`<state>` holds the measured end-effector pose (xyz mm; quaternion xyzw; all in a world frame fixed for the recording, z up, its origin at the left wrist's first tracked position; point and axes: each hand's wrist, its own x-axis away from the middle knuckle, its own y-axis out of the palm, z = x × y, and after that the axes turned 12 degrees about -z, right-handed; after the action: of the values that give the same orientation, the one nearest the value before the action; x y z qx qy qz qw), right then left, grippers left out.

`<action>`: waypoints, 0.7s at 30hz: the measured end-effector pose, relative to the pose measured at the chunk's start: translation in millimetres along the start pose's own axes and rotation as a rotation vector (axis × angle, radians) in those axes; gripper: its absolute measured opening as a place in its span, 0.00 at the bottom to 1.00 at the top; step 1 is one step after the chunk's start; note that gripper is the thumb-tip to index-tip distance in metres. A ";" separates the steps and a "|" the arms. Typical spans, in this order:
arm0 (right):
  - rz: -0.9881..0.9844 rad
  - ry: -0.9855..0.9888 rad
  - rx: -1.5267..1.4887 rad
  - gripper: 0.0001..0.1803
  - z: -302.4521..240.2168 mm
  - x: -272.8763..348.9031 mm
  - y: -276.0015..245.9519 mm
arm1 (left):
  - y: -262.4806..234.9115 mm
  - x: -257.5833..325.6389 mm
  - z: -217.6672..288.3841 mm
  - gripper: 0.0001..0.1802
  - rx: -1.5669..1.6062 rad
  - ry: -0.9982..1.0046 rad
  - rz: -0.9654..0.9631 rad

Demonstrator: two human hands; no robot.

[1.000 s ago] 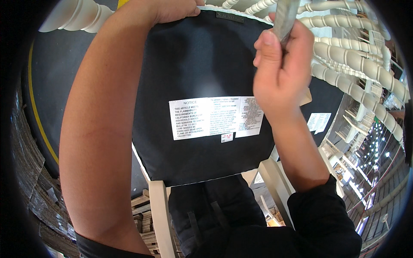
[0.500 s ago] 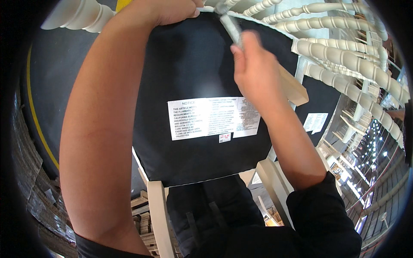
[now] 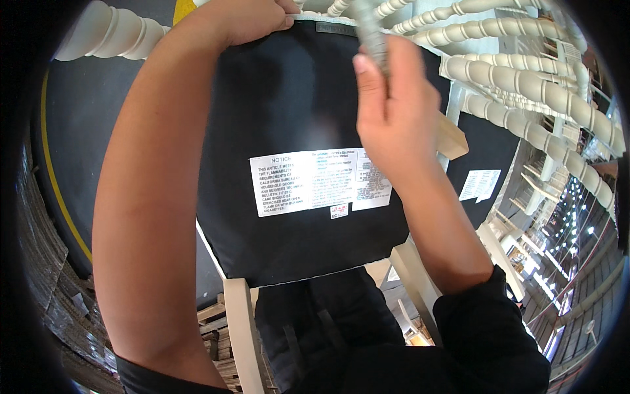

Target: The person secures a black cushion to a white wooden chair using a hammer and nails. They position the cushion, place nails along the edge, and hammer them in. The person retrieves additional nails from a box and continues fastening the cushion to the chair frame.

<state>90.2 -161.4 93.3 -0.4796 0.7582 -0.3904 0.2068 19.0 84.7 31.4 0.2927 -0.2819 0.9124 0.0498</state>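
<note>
An upturned chair seat (image 3: 295,118) covered in black fabric fills the middle, with a white paper label (image 3: 308,180) stuck on it. My left hand (image 3: 252,16) grips the seat's far edge at the top. My right hand (image 3: 394,111) is closed around a grey tool (image 3: 371,33) held upright over the seat's upper right part. The tool's tip is blurred and runs out of the top of the view.
White turned chair legs (image 3: 525,79) fan out at the upper right, another (image 3: 105,33) at the upper left. A second black seat with a label (image 3: 479,184) lies to the right. Cream frame rails (image 3: 243,335) stand below. Stacked cardboard (image 3: 46,262) edges the left side.
My right hand has carried the grey tool leftward, from the seat's right edge to above its upper middle. My left hand has kept its hold on the far edge.
</note>
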 end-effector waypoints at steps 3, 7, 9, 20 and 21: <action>0.073 -0.012 0.024 0.10 11.8 2.9 5.6 | -2.3 7.8 7.6 0.25 -0.025 0.031 0.053; -0.171 0.154 0.145 0.10 26.5 5.5 0.4 | 7.9 -9.7 -8.1 0.27 -0.016 -0.001 0.097; -0.120 0.182 -0.023 0.11 23.7 9.6 -12.2 | 13.8 -17.4 -11.0 0.29 0.014 -0.026 0.090; 0.066 0.163 -0.287 0.12 27.9 19.6 -18.3 | 15.9 -24.5 13.7 0.43 0.020 -0.117 0.041; 0.153 0.058 -0.292 0.12 28.1 20.5 -17.7 | 17.6 -26.7 17.3 0.43 0.024 -0.120 0.051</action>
<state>110.2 -194.8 91.4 -0.4340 0.8467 -0.2730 0.1421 45.2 62.5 19.4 0.3402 -0.2805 0.8975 0.0062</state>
